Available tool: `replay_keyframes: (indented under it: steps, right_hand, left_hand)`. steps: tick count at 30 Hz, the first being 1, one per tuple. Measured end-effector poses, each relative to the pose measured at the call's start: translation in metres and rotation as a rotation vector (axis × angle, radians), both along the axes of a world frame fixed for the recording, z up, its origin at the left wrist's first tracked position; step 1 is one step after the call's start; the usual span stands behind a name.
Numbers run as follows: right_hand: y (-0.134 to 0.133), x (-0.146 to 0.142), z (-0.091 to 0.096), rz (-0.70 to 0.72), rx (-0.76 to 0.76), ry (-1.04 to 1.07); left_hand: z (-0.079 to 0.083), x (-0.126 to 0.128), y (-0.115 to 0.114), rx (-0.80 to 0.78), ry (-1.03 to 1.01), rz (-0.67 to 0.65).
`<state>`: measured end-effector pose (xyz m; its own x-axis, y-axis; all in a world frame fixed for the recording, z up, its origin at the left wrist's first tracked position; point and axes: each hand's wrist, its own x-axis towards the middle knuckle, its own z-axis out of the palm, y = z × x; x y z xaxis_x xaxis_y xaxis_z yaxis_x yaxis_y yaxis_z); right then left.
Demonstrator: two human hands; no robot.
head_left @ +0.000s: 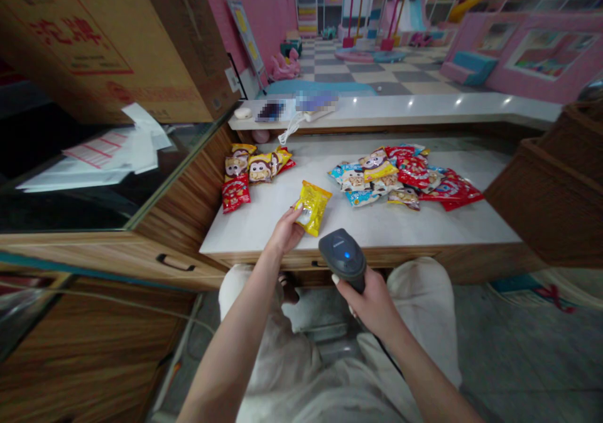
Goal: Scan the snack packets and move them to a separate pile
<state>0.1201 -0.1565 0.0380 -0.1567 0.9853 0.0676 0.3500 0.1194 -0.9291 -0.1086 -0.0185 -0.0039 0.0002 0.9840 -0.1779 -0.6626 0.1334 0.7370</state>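
My left hand (285, 231) grips a yellow foil snack packet (313, 208) by its lower left edge, just above the white counter top (264, 222). My right hand (372, 303) closes around the handle of a black handheld barcode scanner (343, 256), whose blue light is lit and whose head points up and away from me. The scanner sits close to the packet, with a small gap between them. To the right, a loose heap of red, blue and yellow snack packets (396, 178) lies on the counter. A smaller group of red and yellow packets (247, 175) lies to the left.
A wooden drawer front runs under the counter's near edge. A large cardboard box and papers on a glass-topped counter stand to the left. A woven basket stands at the right. Behind, a white ledge holds a cable and blurred items, with a play area beyond.
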Motion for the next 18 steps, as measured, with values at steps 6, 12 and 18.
replay_keyframes:
  steps: [6,12,18]
  right_hand:
    - [0.0034,-0.0057,0.0036,0.021,-0.036,0.026]
    - [0.0039,-0.0062,0.0018,0.026,-0.048,0.014]
    - [0.0033,-0.006,0.003,0.027,-0.022,0.019]
  left_hand:
    - [0.0049,0.0021,-0.0014,-0.061,-0.018,-0.004]
    - [0.009,0.0039,-0.001,-0.145,-0.062,-0.007]
    - [0.0096,0.0053,0.0018,-0.131,-0.107,-0.035]
